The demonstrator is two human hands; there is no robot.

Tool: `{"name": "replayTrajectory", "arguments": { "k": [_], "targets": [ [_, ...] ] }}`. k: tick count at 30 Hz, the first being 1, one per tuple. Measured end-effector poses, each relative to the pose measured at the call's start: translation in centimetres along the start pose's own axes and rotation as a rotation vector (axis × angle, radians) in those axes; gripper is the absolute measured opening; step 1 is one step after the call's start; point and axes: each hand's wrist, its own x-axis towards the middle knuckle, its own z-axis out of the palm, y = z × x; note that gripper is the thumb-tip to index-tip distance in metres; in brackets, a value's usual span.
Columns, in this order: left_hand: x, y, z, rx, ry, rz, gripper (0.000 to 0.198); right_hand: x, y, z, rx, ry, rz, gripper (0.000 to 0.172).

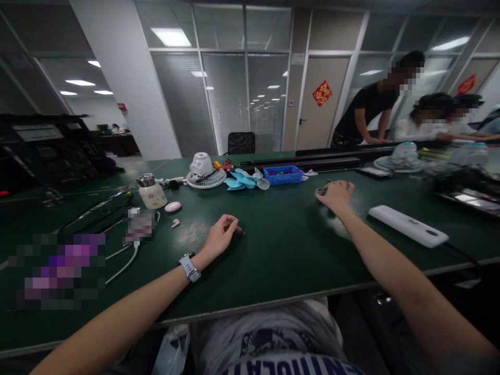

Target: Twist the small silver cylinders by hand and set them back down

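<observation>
Bent fingers of the right hand reach over a small grey object on the dark green counter.
The right fingers touch the grey object's edge, though whether they grip it I cannot tell; the left hand has narrow, curled fingers just beside a tiny dark piece, and blur hides whether anything is pinched between them; near the left hand lie a pink earbud and a rounded pink case, while a long white block-shaped device lies to the right of the right forearm, and beyond both hands stand a blue plastic basket and pale-blue flat blades.
</observation>
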Motion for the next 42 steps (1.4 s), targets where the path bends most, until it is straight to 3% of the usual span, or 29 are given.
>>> {"name": "replayTrajectory", "arguments": {
  "k": [10, 14, 17, 20, 22, 24, 27, 29, 32, 37, 39, 42],
  "targets": [
    [0.2, -0.4, 0.2, 0.009, 0.001, 0.009, 0.033, 0.1, 1.5, 0.1, -0.019, -0.116, 0.112, 0.052],
    [0.3, -0.4, 0.3, -0.002, 0.032, 0.012, 0.031, -0.9, -0.8, -1.1, 0.002, 0.017, 0.077, 0.057],
    [0.3, -0.4, 0.2, -0.033, 0.08, 0.01, 0.027, -3.3, -5.9, -3.1, 0.17, 0.13, -0.185, 0.054],
    [0.5, -0.7, 0.2, -0.058, 0.121, 0.009, 0.026, -7.4, -12.2, -5.4, 0.442, 0.004, -0.688, 0.048],
    [0.6, -0.8, 0.2, -0.077, 0.148, 0.014, 0.026, -10.1, -15.4, -6.5, 0.545, -0.062, -0.923, 0.044],
    [0.6, -0.8, 0.3, -0.083, 0.168, 0.019, 0.025, -12.2, -17.3, -7.1, 0.589, -0.111, -1.023, 0.038],
    [0.6, -0.6, 0.2, -0.052, 0.16, 0.017, 0.024, -13.2, -18.0, -7.2, 0.599, -0.18, -1.011, 0.027],
    [0.5, -0.4, 0.2, -0.033, 0.142, 0.012, 0.025, -12.3, -17.4, -7.1, 0.595, -0.181, -0.986, 0.021],
    [0.4, -0.3, 0.0, -0.021, 0.124, -0.001, 0.026, -9.3, -14.8, -7.0, 0.56, -0.07, -0.889, 0.019],
    [0.5, -0.7, -0.1, 0.014, 0.088, 0.013, 0.027, -2.3, -5.9, -5.8, 0.356, 0.163, -0.341, 0.027],
    [0.6, -0.9, -0.1, -0.006, 0.08, 0.034, 0.026, -0.4, -2.2, -4.8, 0.254, 0.147, -0.145, 0.031],
    [0.7, -1.2, 0.1, -0.057, 0.066, 0.051, 0.023, 0.7, 1.4, -3.3, 0.127, 0.075, -0.001, 0.033]
  ]
}}
